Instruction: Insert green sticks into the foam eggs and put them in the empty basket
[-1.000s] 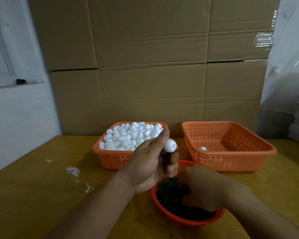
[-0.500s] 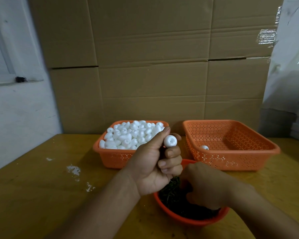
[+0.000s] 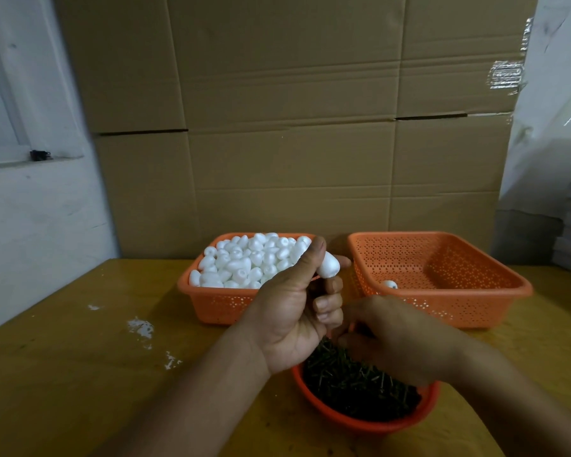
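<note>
One foam egg (image 3: 328, 268) pinched in left hand (image 3: 297, 311), long axis tilted, blunt end lower right; right hand (image 3: 396, 338) curled over sticks (image 3: 353, 387), grasp unclear.

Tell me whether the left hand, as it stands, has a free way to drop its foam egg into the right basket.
Probably yes. The left hand holds the foam egg up beside the right basket, whose open top has nothing over it; the right hand sits lower, over the bowl of green sticks.

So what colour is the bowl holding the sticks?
Orange-red; the bowl shows clearly in the head view.
</note>
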`<state>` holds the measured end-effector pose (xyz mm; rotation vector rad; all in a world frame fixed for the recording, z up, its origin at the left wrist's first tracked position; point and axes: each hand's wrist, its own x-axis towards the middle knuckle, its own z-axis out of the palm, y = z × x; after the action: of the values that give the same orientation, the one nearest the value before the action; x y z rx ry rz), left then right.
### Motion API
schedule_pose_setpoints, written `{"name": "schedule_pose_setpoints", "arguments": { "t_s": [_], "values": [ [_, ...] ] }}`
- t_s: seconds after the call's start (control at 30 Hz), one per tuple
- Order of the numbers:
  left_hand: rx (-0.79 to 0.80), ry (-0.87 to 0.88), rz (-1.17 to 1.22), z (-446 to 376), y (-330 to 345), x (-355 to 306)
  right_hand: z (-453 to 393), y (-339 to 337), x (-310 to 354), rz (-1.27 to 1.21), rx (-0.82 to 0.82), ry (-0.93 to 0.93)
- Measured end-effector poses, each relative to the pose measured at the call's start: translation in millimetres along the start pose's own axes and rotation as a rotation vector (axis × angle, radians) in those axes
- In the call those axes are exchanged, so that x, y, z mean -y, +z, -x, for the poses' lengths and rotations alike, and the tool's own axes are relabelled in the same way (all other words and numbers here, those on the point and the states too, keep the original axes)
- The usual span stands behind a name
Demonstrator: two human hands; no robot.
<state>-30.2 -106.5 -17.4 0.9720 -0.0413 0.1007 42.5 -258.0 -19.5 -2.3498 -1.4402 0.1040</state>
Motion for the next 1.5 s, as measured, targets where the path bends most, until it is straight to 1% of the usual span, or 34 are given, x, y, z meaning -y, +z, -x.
{"name": "schedule_pose_setpoints", "arguments": {
  "t_s": [0.1,0.27,0.33,0.4,0.47,0.53,0.73,0.9,1.1,1.27,1.4,1.5],
  "values": [
    [-0.024,0.069,-0.083,-0.6,-0.1,-1.0,2.4,-8.1,-2.2,-0.223,-0.047,0.008],
    [-0.117,0.151,-0.158,-1.3,-0.7,-1.2,2.3,-14.5,-5.5,-0.344,-0.399,-0.065],
    [-0.149,0.163,-0.165,-1.3,-0.5,-1.8,1.8,-15.5,-3.9,-0.431,-0.465,-0.073],
    [-0.181,0.168,-0.163,-1.4,-0.4,-2.0,2.5,-16.5,-0.3,-0.563,-0.492,-0.097],
    [-0.197,0.163,-0.163,-1.3,-0.6,-2.3,3.6,-17.4,2.3,-0.671,-0.503,-0.101],
    [-0.203,0.156,-0.161,-1.2,-0.4,-2.9,4.5,-17.5,4.4,-0.722,-0.496,-0.097],
    [-0.197,0.164,-0.159,-1.6,0.0,-3.3,5.5,-18.0,5.8,-0.603,-0.529,-0.142],
    [-0.189,0.172,-0.164,-1.9,-0.4,-3.4,6.5,-18.0,6.4,-0.569,-0.527,-0.146],
    [-0.152,0.276,-0.149,-1.3,1.5,-2.7,6.8,-19.4,5.6,-0.584,-0.49,-0.137],
    [-0.087,0.389,-0.239,2.0,2.2,-3.7,6.9,-19.7,5.3,-0.619,-0.46,-0.129],
    [-0.036,0.374,-0.264,4.8,4.3,-5.5,7.5,-20.2,5.5,-0.623,-0.458,-0.13],
    [-0.048,0.373,-0.276,5.0,4.2,-5.1,7.8,-20.5,5.9,-0.625,-0.446,-0.13]
  ]
}}
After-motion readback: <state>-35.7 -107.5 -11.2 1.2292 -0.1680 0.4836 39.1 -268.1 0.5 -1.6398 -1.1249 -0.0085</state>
